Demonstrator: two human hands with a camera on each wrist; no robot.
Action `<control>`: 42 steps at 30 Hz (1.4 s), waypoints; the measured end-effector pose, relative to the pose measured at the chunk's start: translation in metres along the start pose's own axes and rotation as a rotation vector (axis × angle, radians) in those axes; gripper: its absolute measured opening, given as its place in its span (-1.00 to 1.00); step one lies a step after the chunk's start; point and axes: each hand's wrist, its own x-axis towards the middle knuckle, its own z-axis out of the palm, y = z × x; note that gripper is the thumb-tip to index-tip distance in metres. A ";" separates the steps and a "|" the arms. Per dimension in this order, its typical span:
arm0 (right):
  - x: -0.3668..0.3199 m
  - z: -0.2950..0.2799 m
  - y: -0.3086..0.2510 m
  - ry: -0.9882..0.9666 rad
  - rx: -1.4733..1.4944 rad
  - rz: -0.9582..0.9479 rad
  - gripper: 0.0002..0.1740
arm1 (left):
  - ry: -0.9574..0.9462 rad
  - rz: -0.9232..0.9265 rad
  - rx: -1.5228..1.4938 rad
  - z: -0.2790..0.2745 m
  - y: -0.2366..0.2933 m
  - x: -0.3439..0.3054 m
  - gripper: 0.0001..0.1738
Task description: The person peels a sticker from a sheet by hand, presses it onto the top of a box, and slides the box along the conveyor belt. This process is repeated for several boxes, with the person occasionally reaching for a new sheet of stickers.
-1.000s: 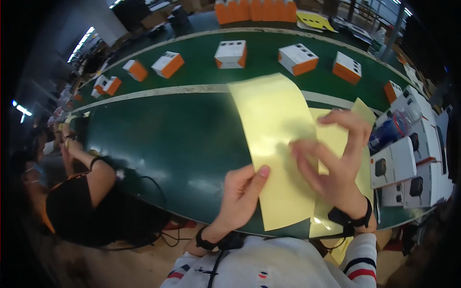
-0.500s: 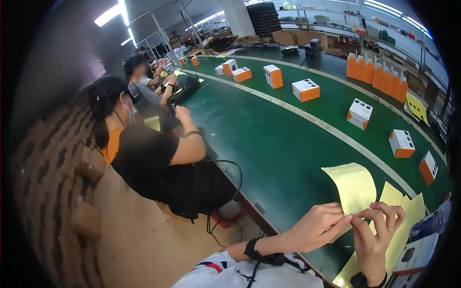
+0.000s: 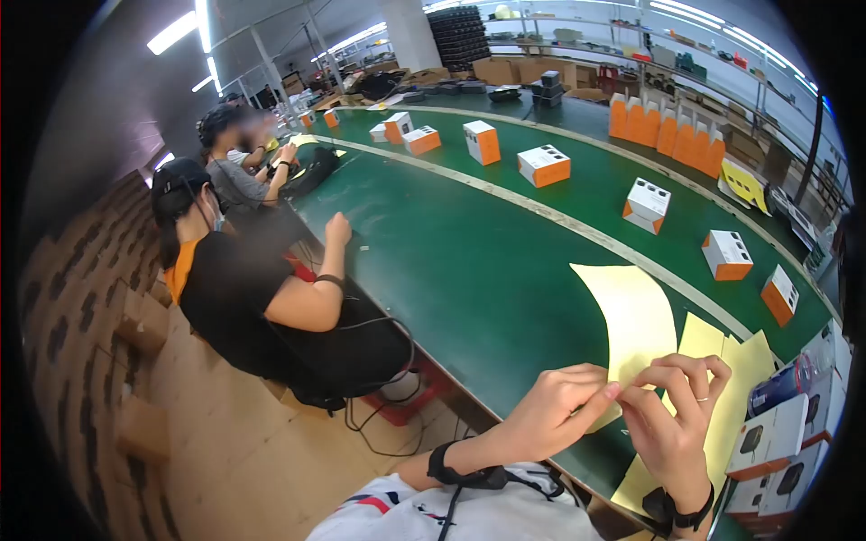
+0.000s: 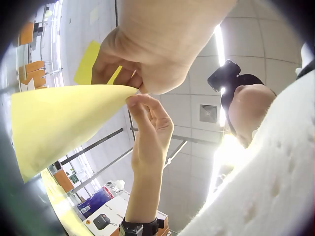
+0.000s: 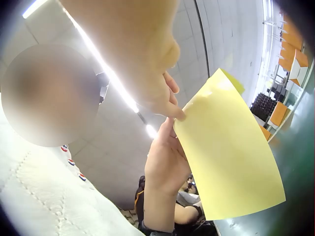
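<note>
A curved yellow sheet (image 3: pixel 636 316) is held up above the green table. My left hand (image 3: pixel 561 408) pinches its near edge, thumb in front and fingers behind. My right hand (image 3: pixel 675 417) meets it at the same edge, its thumb and forefinger pinching there beside the left thumb. In the left wrist view the sheet (image 4: pixel 59 118) runs out from the touching fingertips, with the right hand (image 4: pixel 152 130) below. The right wrist view shows the sheet's broad face (image 5: pixel 231 152) and the left hand (image 5: pixel 167 164) at its edge. More yellow sheets (image 3: pixel 735 379) lie under and beside my right hand.
White and orange boxes (image 3: pixel 544 166) stand spaced along the far green strip. At the right are a bottle (image 3: pixel 780 388) and stacked white boxes (image 3: pixel 767 437). A person in black (image 3: pixel 239 288) sits at the left by the table edge (image 3: pixel 469 401); cables hang nearby.
The view has swung toward the left side of the table. My right hand, earlier raised off the sheet with spread fingers, has come to its edge beside my left hand.
</note>
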 end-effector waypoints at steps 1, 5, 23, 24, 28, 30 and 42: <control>0.001 -0.002 0.002 0.000 0.009 0.011 -0.74 | -0.002 -0.019 0.004 0.001 0.002 0.002 -0.74; 0.006 -0.003 0.005 0.031 0.041 0.036 -0.72 | 0.038 -0.037 -0.023 0.003 0.003 0.006 -0.71; 0.028 0.059 0.009 -0.036 -0.225 -0.129 -0.77 | -0.072 -0.111 -0.115 -0.048 -0.063 0.023 -0.75; 0.030 0.064 0.008 -0.040 -0.204 -0.095 -0.76 | -0.070 -0.110 -0.126 -0.052 -0.067 0.025 -0.75; 0.038 0.082 0.001 -0.012 -0.077 0.059 -0.73 | -0.101 -0.174 -0.254 -0.071 -0.072 0.023 -0.71; 0.048 0.087 -0.003 0.019 -0.052 0.103 -0.72 | -0.037 -0.122 -0.249 -0.073 -0.072 0.024 -0.71; 0.063 0.086 -0.013 -0.067 -0.226 -0.078 -0.84 | -0.056 -0.131 -0.132 -0.089 -0.085 0.022 -0.77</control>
